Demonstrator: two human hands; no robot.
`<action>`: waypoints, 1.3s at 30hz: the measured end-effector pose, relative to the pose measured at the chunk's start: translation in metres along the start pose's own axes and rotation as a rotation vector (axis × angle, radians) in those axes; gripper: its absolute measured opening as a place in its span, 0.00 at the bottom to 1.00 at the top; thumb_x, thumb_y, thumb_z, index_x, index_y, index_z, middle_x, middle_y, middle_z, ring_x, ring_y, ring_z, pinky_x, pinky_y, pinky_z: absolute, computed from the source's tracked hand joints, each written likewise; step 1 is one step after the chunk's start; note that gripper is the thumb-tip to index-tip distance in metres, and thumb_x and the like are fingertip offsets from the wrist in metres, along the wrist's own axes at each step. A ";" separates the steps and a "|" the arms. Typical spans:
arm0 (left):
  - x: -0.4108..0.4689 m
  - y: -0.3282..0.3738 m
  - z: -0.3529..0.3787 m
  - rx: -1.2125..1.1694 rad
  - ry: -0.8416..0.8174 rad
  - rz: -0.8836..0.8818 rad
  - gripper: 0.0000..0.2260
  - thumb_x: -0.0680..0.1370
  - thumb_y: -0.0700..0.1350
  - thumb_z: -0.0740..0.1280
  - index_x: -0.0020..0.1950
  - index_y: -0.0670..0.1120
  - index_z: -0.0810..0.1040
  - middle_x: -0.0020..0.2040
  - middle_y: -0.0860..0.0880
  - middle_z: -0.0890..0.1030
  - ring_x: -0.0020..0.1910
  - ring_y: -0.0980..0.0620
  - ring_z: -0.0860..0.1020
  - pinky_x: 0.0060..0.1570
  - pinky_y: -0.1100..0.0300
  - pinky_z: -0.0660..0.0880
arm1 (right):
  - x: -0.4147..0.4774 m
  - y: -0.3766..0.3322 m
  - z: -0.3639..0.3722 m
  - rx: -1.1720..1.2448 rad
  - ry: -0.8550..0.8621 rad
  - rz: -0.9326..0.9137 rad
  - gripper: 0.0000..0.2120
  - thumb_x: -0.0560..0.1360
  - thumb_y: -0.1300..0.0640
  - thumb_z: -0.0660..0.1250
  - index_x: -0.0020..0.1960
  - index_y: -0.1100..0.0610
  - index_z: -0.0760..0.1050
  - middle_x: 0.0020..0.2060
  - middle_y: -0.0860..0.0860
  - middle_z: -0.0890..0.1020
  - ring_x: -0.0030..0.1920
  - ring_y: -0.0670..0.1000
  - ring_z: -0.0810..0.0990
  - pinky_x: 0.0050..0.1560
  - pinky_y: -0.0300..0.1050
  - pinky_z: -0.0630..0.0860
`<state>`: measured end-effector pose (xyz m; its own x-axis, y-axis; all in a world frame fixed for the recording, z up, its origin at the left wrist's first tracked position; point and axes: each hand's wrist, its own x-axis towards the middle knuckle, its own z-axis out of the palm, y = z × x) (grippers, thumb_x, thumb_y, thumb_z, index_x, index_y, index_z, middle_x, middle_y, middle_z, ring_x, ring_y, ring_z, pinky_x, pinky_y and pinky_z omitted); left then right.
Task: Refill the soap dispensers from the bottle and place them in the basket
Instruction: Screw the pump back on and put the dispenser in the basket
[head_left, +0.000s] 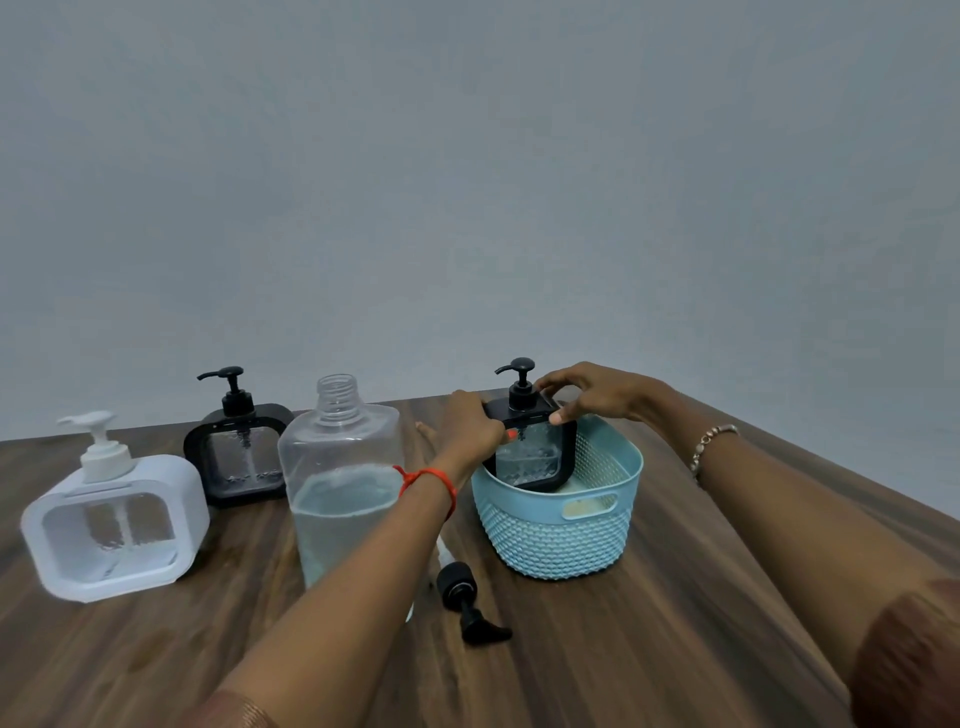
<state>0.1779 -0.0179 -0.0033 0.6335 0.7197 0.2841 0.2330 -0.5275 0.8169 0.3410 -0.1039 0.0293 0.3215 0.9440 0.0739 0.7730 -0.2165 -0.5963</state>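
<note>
clear bottle (337, 452) beside basket (561, 543), dispenser (527, 462) partly inside

Open desk to the right, tight lane on the left

The desk (701, 649) lies bare right of the basket (558, 545) and along its near edge. The gap between bottle (337, 452) and basket is narrow (a loose pump head (470, 605) lies there). The black dispenser (530, 452) fills the basket's far-left part.
</note>
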 end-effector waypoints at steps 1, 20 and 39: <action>0.001 -0.001 0.001 0.020 -0.005 0.004 0.05 0.69 0.33 0.70 0.39 0.38 0.75 0.39 0.40 0.76 0.41 0.46 0.73 0.42 0.57 0.69 | 0.001 0.001 0.001 0.000 -0.001 -0.001 0.23 0.73 0.63 0.68 0.67 0.58 0.69 0.62 0.55 0.74 0.65 0.53 0.69 0.69 0.51 0.61; 0.006 -0.004 0.010 0.068 0.025 -0.051 0.09 0.70 0.37 0.71 0.48 0.36 0.77 0.50 0.37 0.80 0.52 0.38 0.78 0.53 0.45 0.75 | -0.004 0.006 0.011 0.041 0.020 -0.029 0.22 0.75 0.64 0.65 0.69 0.59 0.69 0.60 0.50 0.73 0.61 0.46 0.68 0.65 0.42 0.61; -0.067 0.084 -0.088 -0.097 0.152 0.307 0.16 0.74 0.39 0.67 0.62 0.41 0.76 0.60 0.45 0.79 0.54 0.53 0.77 0.49 0.67 0.69 | -0.043 -0.138 0.025 0.515 0.847 -0.394 0.05 0.74 0.61 0.66 0.43 0.55 0.80 0.40 0.50 0.83 0.47 0.51 0.81 0.53 0.52 0.77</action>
<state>0.0898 -0.0702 0.0903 0.5446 0.5970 0.5891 -0.0270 -0.6896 0.7237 0.2068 -0.1087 0.0888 0.5275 0.4010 0.7489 0.6450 0.3846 -0.6603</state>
